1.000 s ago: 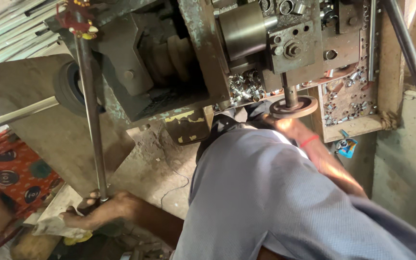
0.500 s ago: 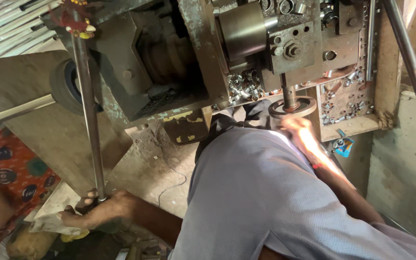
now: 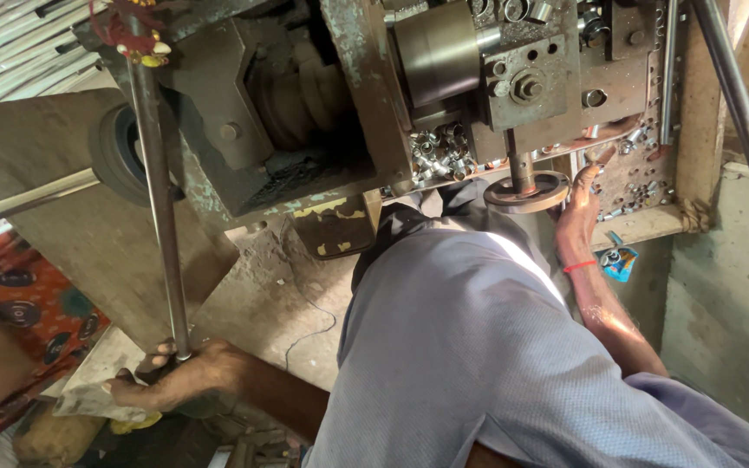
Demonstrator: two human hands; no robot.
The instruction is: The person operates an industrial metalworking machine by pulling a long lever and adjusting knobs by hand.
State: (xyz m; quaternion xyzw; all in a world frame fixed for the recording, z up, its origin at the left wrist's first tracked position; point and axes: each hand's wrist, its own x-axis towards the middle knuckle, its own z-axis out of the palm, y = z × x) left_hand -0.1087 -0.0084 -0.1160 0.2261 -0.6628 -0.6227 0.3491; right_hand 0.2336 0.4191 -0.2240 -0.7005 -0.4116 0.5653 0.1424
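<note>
My left hand (image 3: 175, 377) is closed around the lower end of a long steel lever rod (image 3: 158, 173). The rod rises to a grimy green machine (image 3: 244, 130), and a red tassel is tied at its top. My right hand (image 3: 578, 208), with a red thread on its wrist, reaches up beside a round handwheel (image 3: 526, 192). Its fingertips are at the edge of a ledge (image 3: 643, 186) strewn with small metal rings. I cannot tell whether the fingers pinch anything. My grey-blue shirt (image 3: 478, 347) fills the lower middle.
A heap of shiny metal rings (image 3: 435, 152) lies under the machine's steel cylinder (image 3: 444, 48). Another steel bar (image 3: 739, 113) slants down at the right. A blue packet (image 3: 619, 262) lies by the wall. Another person in orange patterned cloth (image 3: 10, 303) sits at the far left.
My right forearm has lifted from behind my shirt up to the ledge beside the handwheel. My left hand keeps its grip on the rod, which has barely shifted.
</note>
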